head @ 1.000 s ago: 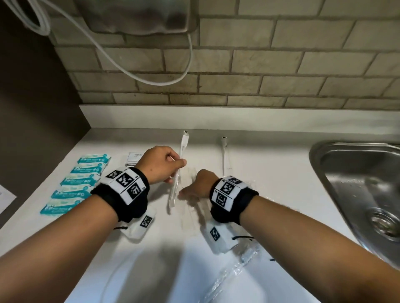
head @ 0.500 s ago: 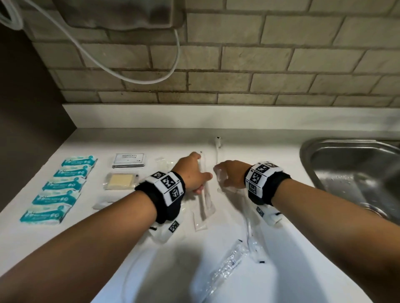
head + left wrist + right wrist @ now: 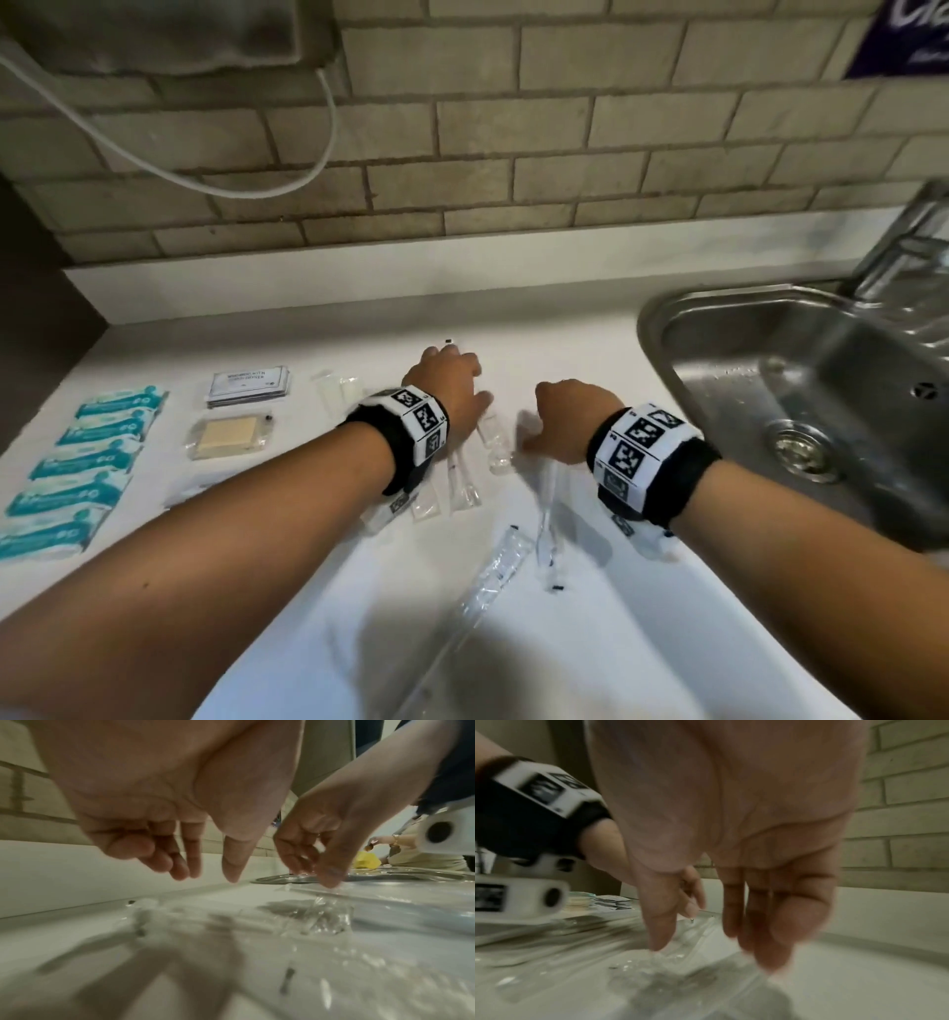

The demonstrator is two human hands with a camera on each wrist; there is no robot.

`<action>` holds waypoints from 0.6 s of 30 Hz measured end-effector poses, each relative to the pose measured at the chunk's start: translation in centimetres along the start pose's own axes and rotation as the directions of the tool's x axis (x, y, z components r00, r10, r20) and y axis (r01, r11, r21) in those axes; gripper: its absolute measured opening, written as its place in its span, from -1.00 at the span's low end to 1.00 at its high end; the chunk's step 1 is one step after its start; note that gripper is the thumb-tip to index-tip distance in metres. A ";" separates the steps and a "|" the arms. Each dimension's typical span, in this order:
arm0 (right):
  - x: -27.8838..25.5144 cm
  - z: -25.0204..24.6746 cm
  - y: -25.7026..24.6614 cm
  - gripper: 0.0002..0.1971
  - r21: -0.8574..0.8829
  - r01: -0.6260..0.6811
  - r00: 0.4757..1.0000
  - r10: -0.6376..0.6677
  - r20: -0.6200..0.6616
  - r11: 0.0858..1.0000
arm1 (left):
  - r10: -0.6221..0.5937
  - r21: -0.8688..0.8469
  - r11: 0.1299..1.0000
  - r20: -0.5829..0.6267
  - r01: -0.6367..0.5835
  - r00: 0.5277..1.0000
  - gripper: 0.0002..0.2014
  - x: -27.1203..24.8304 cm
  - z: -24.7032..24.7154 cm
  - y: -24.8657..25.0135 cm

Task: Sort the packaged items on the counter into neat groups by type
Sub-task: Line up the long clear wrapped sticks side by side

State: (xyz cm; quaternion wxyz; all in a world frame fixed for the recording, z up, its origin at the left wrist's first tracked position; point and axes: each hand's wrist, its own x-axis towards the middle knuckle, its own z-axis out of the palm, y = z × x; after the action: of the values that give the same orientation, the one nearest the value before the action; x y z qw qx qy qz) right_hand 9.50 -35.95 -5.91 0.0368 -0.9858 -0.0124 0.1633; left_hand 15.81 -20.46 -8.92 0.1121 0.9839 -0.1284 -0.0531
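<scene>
Both hands hang loose-fingered: left hand (image 3: 452, 390) empty over the clear sleeves (image 3: 464, 483), right hand (image 3: 567, 421) fingertips touching one clear sleeve (image 3: 670, 961) on the worktop (image 3: 590, 642). Best I pinch one slippery edge and lay it parallel.

Teal packets (image 3: 87, 452), white counter (image 3: 590, 642), black-white wristbands (image 3: 418, 429)

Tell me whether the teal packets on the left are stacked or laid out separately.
Laid out separately. The five teal packets lie flat on the counter in a single column, one after another, none resting on top of another.
</scene>
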 end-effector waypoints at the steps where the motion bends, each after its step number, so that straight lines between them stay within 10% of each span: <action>1: -0.6 0.1 0.1 -0.59 0.007 -0.025 0.998 0.025 0.057 1.000 | 0.071 0.020 0.997 0.028 -0.071 0.997 -0.56 0.1 0.0 0.7; 9: -1.4 -0.4 2.5 -0.74 0.321 -0.176 0.983 0.148 0.111 0.930 | 0.357 0.128 0.912 0.223 -0.390 0.907 -0.57 -1.6 2.7 4.0; 18: 1.1 -3.7 5.9 -0.64 0.468 -0.156 0.929 0.290 -0.229 0.870 | 0.095 -0.063 0.994 0.098 -0.089 0.991 -0.70 -1.3 0.7 5.9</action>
State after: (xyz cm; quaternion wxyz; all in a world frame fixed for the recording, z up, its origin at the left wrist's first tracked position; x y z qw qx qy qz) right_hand 11.83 -42.00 -3.27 0.2416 -0.9592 0.1458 0.0174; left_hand 13.03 -25.79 -8.12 0.1364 0.9693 -0.1777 -0.1013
